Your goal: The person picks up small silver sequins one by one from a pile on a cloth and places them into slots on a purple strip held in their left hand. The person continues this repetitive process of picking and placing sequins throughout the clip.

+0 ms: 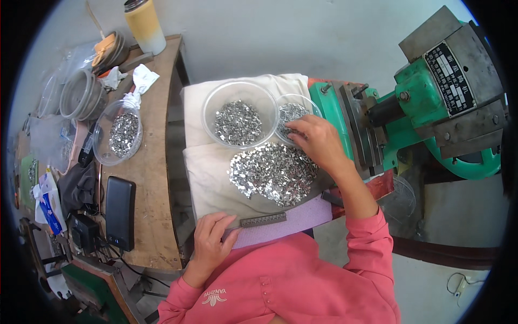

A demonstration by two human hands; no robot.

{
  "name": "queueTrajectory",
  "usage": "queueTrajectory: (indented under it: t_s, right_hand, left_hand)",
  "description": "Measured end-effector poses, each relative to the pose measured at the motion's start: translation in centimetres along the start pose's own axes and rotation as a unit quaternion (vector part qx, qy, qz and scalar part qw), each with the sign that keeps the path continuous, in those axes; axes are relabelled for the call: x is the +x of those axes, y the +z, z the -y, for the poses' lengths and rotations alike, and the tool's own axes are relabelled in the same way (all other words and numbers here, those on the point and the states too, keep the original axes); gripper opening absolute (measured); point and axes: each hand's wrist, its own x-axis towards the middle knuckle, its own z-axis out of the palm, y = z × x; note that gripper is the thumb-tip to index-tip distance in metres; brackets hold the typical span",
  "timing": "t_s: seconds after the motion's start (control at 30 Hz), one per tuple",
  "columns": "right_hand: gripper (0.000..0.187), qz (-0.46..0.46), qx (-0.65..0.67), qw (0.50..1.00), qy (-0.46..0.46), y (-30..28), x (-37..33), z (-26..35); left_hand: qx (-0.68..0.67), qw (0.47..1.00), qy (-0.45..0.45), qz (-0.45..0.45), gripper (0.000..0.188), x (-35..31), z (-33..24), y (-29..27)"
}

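Observation:
My right hand (319,141) reaches over the small clear tub (314,103) of tiny silvery metal pieces, its thumb and forefinger apart at the tub's near side. No held piece can be made out. Near the front edge of the cloth, my left hand (212,237) is open, thumb and fingers spread around the left end of a dark slotted metal bar (263,219). The bar lies on a lilac mat (307,216). Between the hands spreads a loose heap of small shiny metal pieces (275,171). A larger clear tub (208,116) behind it holds more pieces.
At the right stands a green hand press (421,92) with a handwheel (475,171). On the wooden table (154,216) to the left are another tub of pieces (102,151), a black power bank (120,213) and a yellow-white bottle (144,27). Cream cloth (202,178) covers the work surface.

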Motion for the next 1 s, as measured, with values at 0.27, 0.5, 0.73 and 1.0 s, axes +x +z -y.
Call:
queueTrajectory:
  t_s: [0.27, 0.5, 0.73, 1.0]
  right_hand:
    - [0.016, 0.087, -0.03, 0.994, -0.051, 1.4, 3.3, -0.4]
    - [0.015, 0.143, -0.035, 0.989, -0.022, 0.9, 4.5, -0.7]
    - [0.014, 0.192, 0.057, 0.98, 0.014, 0.7, 5.0, -1.9]
    - [0.018, 0.082, 0.152, 0.979, 0.111, 0.9, 2.2, -3.5]
  left_hand:
    - [0.003, 1.0, -0.006, -0.024, 0.043, -0.4, -0.2, -0.5]
    - [-0.011, 0.999, -0.016, -0.045, 0.042, 0.2, -0.6, -1.6]
    - [-0.064, 0.997, -0.027, -0.043, 0.03, 2.0, -3.2, -3.6]
    - [-0.109, 0.988, 0.105, -0.025, 0.02, 8.4, -6.2, -1.1]
